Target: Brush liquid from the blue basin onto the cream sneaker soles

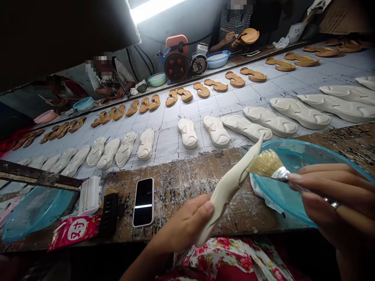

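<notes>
A cream-white shoe sole (231,181) stands tilted on edge in my left hand (187,222), whose fingers and thumb are closed round its lower end. My right hand (336,191) grips a paintbrush (279,171) by its wooden handle. The pale bristles touch the side of the sole near its upper end. Just under the brush sits a blue basin (295,203), partly hidden by my right hand. Beyond the sole's tip lie more white soles (216,132) in a row on the pale conveyor belt (164,136).
A phone (143,203), a red packet (74,232) and a white tray (88,195) lie on the worn bench (123,179). Brown soles (202,89) line the belt's far side. Co-workers (231,37) sit across, near a motor (177,64) and basins (218,58).
</notes>
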### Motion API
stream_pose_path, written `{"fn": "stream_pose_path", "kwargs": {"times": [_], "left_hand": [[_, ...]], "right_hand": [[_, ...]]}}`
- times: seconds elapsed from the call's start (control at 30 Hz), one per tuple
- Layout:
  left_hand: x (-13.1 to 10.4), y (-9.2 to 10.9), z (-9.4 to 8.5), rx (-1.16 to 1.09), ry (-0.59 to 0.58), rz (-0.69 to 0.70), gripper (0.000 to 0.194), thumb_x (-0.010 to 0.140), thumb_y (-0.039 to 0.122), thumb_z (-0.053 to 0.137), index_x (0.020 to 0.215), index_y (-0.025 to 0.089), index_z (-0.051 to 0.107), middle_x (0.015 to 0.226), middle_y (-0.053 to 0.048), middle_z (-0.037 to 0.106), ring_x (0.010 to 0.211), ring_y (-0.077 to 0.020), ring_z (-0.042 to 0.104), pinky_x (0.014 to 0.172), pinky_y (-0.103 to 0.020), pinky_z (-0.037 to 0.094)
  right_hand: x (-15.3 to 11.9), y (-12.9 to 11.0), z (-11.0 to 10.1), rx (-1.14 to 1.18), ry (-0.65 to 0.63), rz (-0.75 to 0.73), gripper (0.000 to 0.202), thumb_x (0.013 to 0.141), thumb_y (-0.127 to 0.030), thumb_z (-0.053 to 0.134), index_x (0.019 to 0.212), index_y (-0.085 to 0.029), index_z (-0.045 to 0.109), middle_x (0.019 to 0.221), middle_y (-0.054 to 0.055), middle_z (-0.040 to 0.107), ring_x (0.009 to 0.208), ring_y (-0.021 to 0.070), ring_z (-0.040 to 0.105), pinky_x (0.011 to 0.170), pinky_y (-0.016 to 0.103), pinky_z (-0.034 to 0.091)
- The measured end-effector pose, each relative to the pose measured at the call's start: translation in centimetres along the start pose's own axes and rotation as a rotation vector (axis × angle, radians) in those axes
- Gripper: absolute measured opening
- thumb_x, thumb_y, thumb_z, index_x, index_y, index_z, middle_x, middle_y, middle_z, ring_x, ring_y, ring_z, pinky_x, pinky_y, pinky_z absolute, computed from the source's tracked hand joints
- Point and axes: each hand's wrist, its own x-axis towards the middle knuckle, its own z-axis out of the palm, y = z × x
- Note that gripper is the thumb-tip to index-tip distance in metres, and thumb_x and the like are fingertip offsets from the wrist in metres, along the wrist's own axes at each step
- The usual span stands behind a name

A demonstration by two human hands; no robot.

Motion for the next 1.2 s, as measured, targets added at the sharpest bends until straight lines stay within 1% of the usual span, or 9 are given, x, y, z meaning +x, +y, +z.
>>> {"fn": "stream_pose_path", "kwargs": {"times": [0.13, 0.23, 0.37, 0.5, 0.67, 0.83, 0.93, 1.03, 1.2], "left_hand": [[0.0, 0.5, 0.6, 0.191, -0.067, 0.050, 0.035, 0.083, 0.033, 0.035, 0.082, 0.024, 0.069, 0.084, -0.002, 0.068, 0.091, -0.0299, 0.055, 0.090, -0.046, 0.034], [0.3, 0.6, 0.9, 0.268, -0.156, -0.008, 0.034, 0.083, 0.026, 0.037, 0.085, 0.025, 0.071, 0.089, 0.001, 0.069, 0.087, -0.0289, 0.057, 0.085, -0.047, 0.036], [0.7, -0.5, 0.5, 0.059, -0.123, -0.158, 0.036, 0.083, 0.020, 0.038, 0.083, 0.025, 0.074, 0.082, 0.001, 0.072, 0.080, -0.0275, 0.062, 0.078, -0.045, 0.039], [0.8, -1.3, 0.3, -0.218, -0.072, -0.267, 0.042, 0.086, 0.019, 0.034, 0.083, 0.025, 0.075, 0.080, 0.001, 0.072, 0.085, -0.0276, 0.064, 0.081, -0.044, 0.041], [1.8, -1.3, 1.6, -0.215, -0.130, -0.236, 0.041, 0.090, 0.024, 0.030, 0.100, 0.019, 0.070, 0.090, -0.002, 0.071, 0.103, -0.0307, 0.058, 0.088, -0.044, 0.039], [4.7, -3.7, 1.9, -0.393, -0.080, -0.218, 0.053, 0.089, 0.045, 0.032, 0.118, 0.009, 0.057, 0.096, -0.011, 0.070, 0.102, -0.0301, 0.058, 0.092, -0.044, 0.040], [6.8, -5.0, 1.3, -0.520, -0.024, -0.221, 0.060, 0.089, 0.050, 0.027, 0.123, 0.008, 0.052, 0.100, -0.014, 0.068, 0.101, -0.0270, 0.059, 0.094, -0.041, 0.039], [8.4, -5.7, 0.8, -0.634, -0.012, -0.308, 0.066, 0.089, 0.054, 0.018, 0.124, 0.009, 0.051, 0.104, -0.015, 0.066, 0.100, -0.0261, 0.059, 0.093, -0.040, 0.039], [9.4, -6.8, 0.9, -0.665, 0.011, -0.343, 0.061, 0.089, 0.051, 0.024, 0.123, 0.009, 0.052, 0.105, -0.015, 0.065, 0.096, -0.0258, 0.060, 0.092, -0.040, 0.039]], "right_hand": [[-0.5, -0.9, -0.4, 0.029, -0.182, -0.073, 0.051, 0.077, -0.014, 0.055, 0.123, -0.035, 0.050, 0.089, 0.000, 0.061, 0.082, 0.0190, 0.055, 0.073, 0.035, 0.046], [-0.4, -0.9, -0.5, 0.076, -0.185, -0.079, 0.048, 0.078, -0.013, 0.055, 0.121, -0.034, 0.053, 0.086, 0.000, 0.060, 0.082, 0.0179, 0.055, 0.072, 0.033, 0.046], [-0.4, 0.9, -1.2, 0.070, -0.154, -0.143, 0.042, 0.077, -0.013, 0.055, 0.113, -0.035, 0.059, 0.076, -0.001, 0.059, 0.076, 0.0141, 0.054, 0.066, 0.029, 0.045], [-1.4, 1.9, -1.7, 0.108, -0.121, -0.033, 0.032, 0.078, -0.012, 0.052, 0.101, -0.032, 0.062, 0.075, -0.001, 0.058, 0.076, 0.0129, 0.055, 0.064, 0.027, 0.045], [-2.0, -0.6, 0.4, 0.124, -0.178, -0.110, 0.021, 0.079, -0.012, 0.052, 0.098, -0.019, 0.058, 0.077, 0.002, 0.063, 0.075, 0.0121, 0.059, 0.064, 0.020, 0.050], [-2.0, -2.0, 2.2, 0.262, -0.311, -0.093, 0.008, 0.080, -0.011, 0.050, 0.082, -0.016, 0.057, 0.062, 0.000, 0.061, 0.058, 0.0073, 0.059, 0.055, 0.014, 0.050], [-3.1, 0.7, 0.9, 0.136, -0.239, 0.116, 0.019, 0.085, -0.029, 0.049, 0.071, -0.020, 0.055, 0.059, -0.003, 0.060, 0.049, 0.0065, 0.057, 0.043, 0.012, 0.046], [-4.2, 5.0, -1.6, -0.141, -0.012, 0.268, 0.008, 0.082, -0.020, 0.055, 0.075, -0.019, 0.059, 0.051, -0.005, 0.058, 0.040, 0.0056, 0.054, 0.038, 0.010, 0.043], [-4.7, 10.1, -3.7, -0.265, -0.106, 0.305, 0.026, 0.076, -0.030, 0.062, 0.051, -0.020, 0.061, 0.032, -0.007, 0.047, 0.024, 0.0070, 0.045, 0.020, 0.011, 0.026]]}}
